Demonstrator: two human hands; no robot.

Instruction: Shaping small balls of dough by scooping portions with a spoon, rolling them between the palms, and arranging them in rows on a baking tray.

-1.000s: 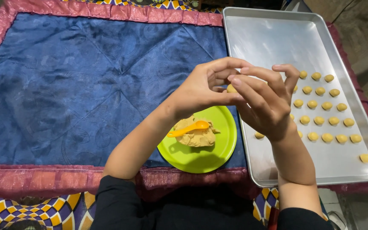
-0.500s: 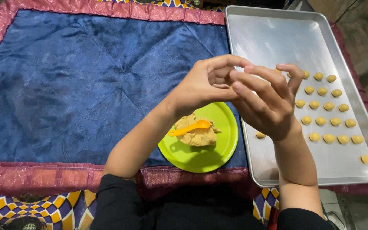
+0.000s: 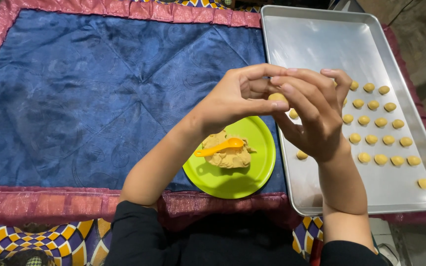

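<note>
My left hand [image 3: 240,96] and my right hand [image 3: 311,111] meet above the left edge of a metal baking tray [image 3: 321,42]. Between their fingertips sits a small yellow dough ball [image 3: 277,97]; both hands pinch it. Below them a lime-green plate [image 3: 245,175] carries a lump of yellow dough [image 3: 228,156] with a small orange spoon [image 3: 219,147] lying across it. Several small dough balls [image 3: 378,133] lie in rows on the right half of the tray.
A blue quilted cloth [image 3: 99,93] with a pink border covers the surface left of the tray. One dough ball [image 3: 425,183] lies apart near the tray's front right corner. A patterned cloth [image 3: 40,241] shows at the bottom left.
Both hands stay together over the tray's left edge, fingers shifting slightly around the dough ball. Plate, spoon and tray have not moved.
</note>
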